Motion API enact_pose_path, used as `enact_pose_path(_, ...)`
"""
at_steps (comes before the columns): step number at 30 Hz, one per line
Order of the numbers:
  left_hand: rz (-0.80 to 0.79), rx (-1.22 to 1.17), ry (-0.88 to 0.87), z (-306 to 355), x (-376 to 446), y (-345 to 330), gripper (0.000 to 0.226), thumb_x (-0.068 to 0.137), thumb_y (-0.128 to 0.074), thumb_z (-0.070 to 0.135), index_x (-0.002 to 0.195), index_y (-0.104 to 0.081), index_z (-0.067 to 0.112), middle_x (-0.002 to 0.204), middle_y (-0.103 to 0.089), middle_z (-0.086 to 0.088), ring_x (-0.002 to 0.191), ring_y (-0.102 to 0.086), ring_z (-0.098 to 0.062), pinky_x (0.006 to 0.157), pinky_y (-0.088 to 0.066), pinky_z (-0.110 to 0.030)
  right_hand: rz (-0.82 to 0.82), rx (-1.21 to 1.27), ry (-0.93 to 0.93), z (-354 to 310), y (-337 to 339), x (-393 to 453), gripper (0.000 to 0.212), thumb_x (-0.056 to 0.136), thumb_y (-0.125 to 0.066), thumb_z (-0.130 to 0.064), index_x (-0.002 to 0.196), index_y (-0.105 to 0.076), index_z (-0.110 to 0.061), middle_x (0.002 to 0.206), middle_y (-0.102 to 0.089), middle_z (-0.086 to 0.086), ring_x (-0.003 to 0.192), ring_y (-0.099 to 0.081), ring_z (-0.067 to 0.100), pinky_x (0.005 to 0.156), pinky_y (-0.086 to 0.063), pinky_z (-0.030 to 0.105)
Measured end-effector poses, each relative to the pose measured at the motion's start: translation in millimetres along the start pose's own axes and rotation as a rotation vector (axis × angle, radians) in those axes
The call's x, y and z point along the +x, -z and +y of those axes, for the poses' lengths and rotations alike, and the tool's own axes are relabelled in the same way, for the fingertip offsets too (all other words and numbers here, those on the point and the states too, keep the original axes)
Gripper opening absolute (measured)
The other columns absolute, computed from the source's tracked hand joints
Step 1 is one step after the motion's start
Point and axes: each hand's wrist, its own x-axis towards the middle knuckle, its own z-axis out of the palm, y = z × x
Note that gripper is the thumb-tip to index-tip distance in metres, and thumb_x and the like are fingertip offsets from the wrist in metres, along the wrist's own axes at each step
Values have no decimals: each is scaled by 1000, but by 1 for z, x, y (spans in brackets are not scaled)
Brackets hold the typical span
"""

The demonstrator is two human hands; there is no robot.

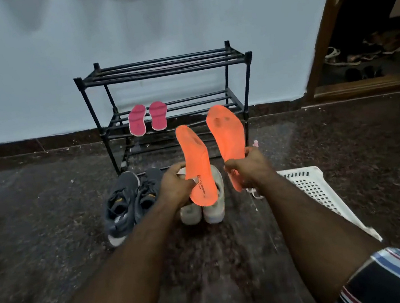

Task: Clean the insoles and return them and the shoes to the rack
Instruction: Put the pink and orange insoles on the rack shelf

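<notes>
My left hand (pixel 175 185) grips one orange insole (pixel 195 159) by its heel, toe pointing up. Another orange insole (pixel 227 135) stands upright in my right hand (pixel 247 168), dark smudges near its toe. Both are held above a pair of pale grey shoes (pixel 214 208) on the floor. Left of those sits a dark grey pair of shoes (pixel 126 201) with orange accents. Behind them stands the black shoe rack (pixel 162 67), and two pink insoles (pixel 147 118) lean on its middle shelf.
A white perforated plastic basket (pixel 315 187) lies on the floor at my right. A small pink-capped bottle (pixel 255 143) shows behind my right hand. The floor is dark speckled stone. An open wooden doorway (pixel 325 33) at far right shows several sandals inside.
</notes>
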Motion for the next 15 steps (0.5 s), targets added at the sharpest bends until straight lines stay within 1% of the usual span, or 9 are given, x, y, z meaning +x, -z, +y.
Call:
enact_pose_path(2,37,-54,10,6,52,-4,48,79,-75,1,125,-63,10,97,-71,-11,82,-68,-26,81,-59,-49,17,-57,35,-14,-10,56,61,32,-72,-44,86,-54,-22,92,-68,7,79,-69,31,66,-60,52)
enact_pose_path(4,61,-94,11,14,110,-7,41,84,-70,-7,120,-63,11,85,-69,-9,69,-65,-20,69,-59,-38,43,-106,80,-29,-20,119,76,28,-69,-50,96,-59,-19,95,-69,8,79,-69,31,66,-60,50)
enact_pose_path(6,67,-112,-14,25,168,-10,40,86,-69,-7,114,-62,21,85,-69,-5,72,-67,-18,68,-60,-34,67,-212,134,-49,-28,171,80,29,-66,-55,99,-63,-16,92,-69,9,78,-68,31,66,-60,46)
enact_pose_path(8,67,-109,-15,35,220,-13,42,86,-69,-7,116,-63,22,88,-71,-1,77,-69,-18,69,-61,-30,77,-318,178,-71,-34,211,67,43,-71,-52,97,-66,-13,91,-69,10,79,-67,29,69,-59,40)
enact_pose_path(9,73,-121,1,40,243,-14,42,86,-69,-6,117,-64,22,89,-72,0,79,-71,-22,71,-62,-34,73,-364,191,-82,-37,229,58,53,-73,-49,98,-66,-12,92,-69,10,81,-67,29,68,-57,37)
enact_pose_path(11,69,-134,77,50,279,-15,41,87,-69,-3,118,-63,23,94,-74,-6,88,-73,-36,80,-59,-57,67,-435,201,-99,-42,261,44,67,-72,-42,97,-65,-10,93,-67,8,84,-66,28,65,-50,31)
enact_pose_path(12,60,-134,115,53,293,-17,41,89,-68,-2,121,-62,21,98,-75,-9,88,-73,-38,79,-58,-62,65,-462,217,-106,-45,276,38,71,-71,-39,95,-63,-11,91,-64,7,86,-64,28,64,-46,30)
enact_pose_path(13,49,-141,142,53,308,-19,41,90,-66,-2,124,-61,20,102,-74,-10,86,-74,-34,75,-59,-60,60,-488,240,-111,-49,288,32,75,-70,-37,93,-60,-13,90,-59,6,87,-63,28,64,-43,30)
enact_pose_path(15,24,-153,187,53,330,-25,36,93,-63,-2,124,-58,16,105,-73,-9,82,-72,-24,59,-62,-43,56,-544,254,-116,-57,307,29,76,-70,-37,93,-56,-17,90,-56,5,85,-59,27,65,-42,30)
